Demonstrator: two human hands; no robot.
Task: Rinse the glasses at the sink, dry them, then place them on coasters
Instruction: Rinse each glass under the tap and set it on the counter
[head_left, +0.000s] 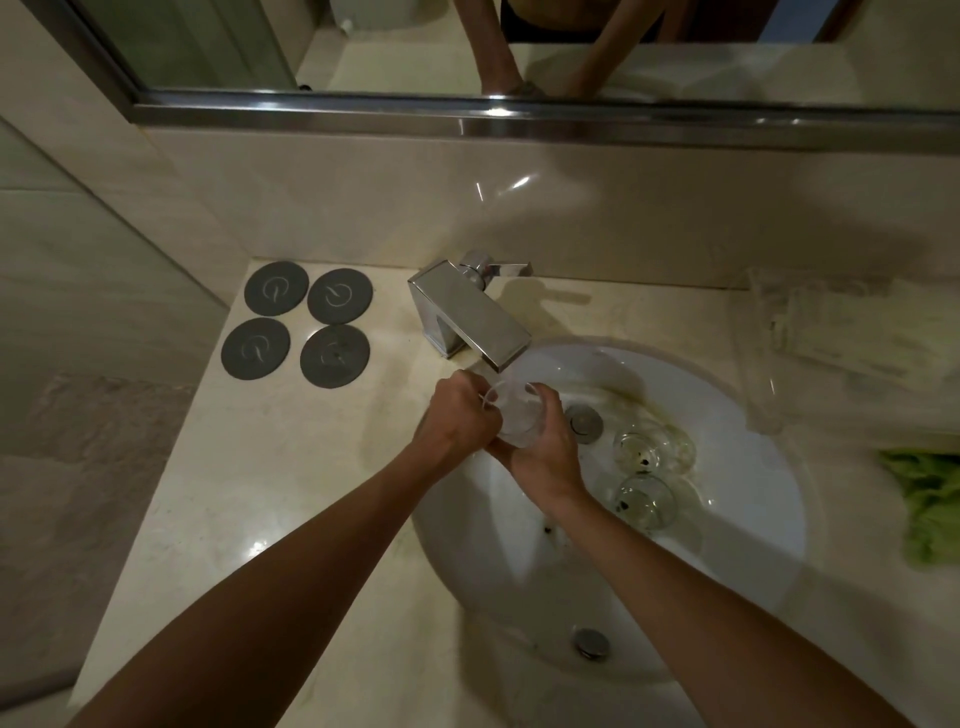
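Observation:
A clear glass (517, 415) is held tilted under the spout of the chrome faucet (467, 317), over the white sink (753, 519). My right hand (545, 452) grips the glass from below and the side. My left hand (457, 415) has its fingers curled at the glass's rim. Two more glasses lie in the basin to the right, one (636, 449) near the drain and one (647, 499) just in front of it, both with dark specks inside. Several dark grey round coasters (296, 325) lie on the counter at the back left, bare.
A white cloth (831, 332) lies on the counter at the back right, with a green cloth (930, 504) at the right edge. A mirror (519, 47) runs along the wall above. The beige counter (291, 493) extends left of the sink.

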